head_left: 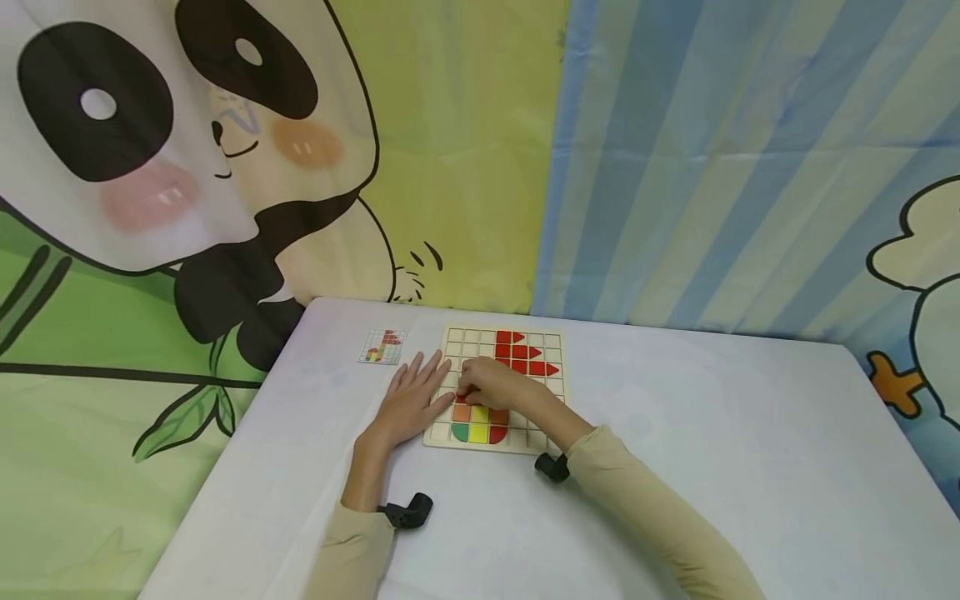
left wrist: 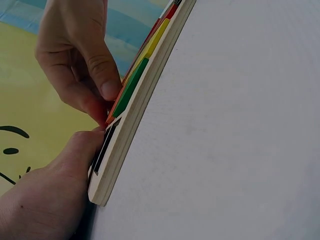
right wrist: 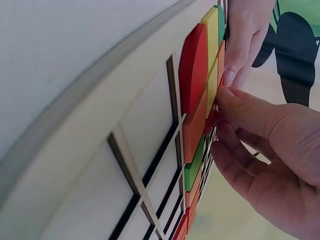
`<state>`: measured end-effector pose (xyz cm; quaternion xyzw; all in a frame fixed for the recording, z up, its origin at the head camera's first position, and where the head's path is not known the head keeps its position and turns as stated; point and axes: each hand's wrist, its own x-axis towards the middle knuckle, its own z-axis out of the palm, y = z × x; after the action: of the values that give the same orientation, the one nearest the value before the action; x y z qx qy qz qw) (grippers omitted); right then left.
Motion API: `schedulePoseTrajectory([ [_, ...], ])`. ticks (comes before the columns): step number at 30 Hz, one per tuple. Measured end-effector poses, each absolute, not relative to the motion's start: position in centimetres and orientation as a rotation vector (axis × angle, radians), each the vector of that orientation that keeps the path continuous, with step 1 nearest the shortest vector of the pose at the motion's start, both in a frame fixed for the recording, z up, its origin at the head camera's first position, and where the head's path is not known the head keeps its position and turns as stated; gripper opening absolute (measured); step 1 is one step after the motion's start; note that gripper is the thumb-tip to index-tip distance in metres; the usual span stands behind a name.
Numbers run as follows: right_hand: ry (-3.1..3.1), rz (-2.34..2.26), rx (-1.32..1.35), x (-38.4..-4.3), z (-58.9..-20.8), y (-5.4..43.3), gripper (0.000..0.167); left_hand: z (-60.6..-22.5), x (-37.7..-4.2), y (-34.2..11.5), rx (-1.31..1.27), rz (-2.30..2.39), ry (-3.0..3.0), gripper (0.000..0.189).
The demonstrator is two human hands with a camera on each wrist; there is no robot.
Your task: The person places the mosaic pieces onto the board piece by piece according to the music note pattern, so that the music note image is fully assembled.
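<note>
A wooden grid board [head_left: 471,337] lies on the white table with coloured tiles in its cells. My left hand [head_left: 411,406] rests along the board's left edge, fingers spread and straight, its thumb reaching over the rim. Bent over the board's left half, my right hand [head_left: 491,385] pinches a small red tile [right wrist: 212,120] between thumb and fingers, close beside the left thumb. Below it lie a green tile [head_left: 461,432], a yellow tile [head_left: 477,432] and a rounded red tile [head_left: 497,434]. An orange tile [head_left: 461,412] sits above the green one. My right hand hides some cells.
Red tiles [head_left: 517,352], some pointed, fill three rows at the board's upper right. A small pattern card [head_left: 382,346] lies left of the board. The table [head_left: 720,433] extends to the right, with a printed curtain [head_left: 465,150] behind it.
</note>
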<state>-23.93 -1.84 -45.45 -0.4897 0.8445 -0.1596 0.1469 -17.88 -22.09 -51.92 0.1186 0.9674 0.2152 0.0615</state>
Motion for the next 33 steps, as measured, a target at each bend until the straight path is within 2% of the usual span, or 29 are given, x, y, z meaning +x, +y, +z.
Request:
schedulePoseTrajectory([
  [7, 2.474, -0.43, -1.369, -23.5, -45.7, -1.9, 0.018, -52.0, -17.9, -22.1, 0.353, 0.654, 2.924, 0.068],
  [19, 2.54, -0.455, -1.293, -22.7, -45.7, -1.9, 0.013, -52.1, -17.9, -22.0, 0.353, 0.683, 2.938, 0.067],
  [33, 2.563, -0.546, -1.203, -22.2, -45.9, -1.4, 0.028, -52.0, -17.9, -22.1, 0.361, 0.662, 2.939, 0.068],
])
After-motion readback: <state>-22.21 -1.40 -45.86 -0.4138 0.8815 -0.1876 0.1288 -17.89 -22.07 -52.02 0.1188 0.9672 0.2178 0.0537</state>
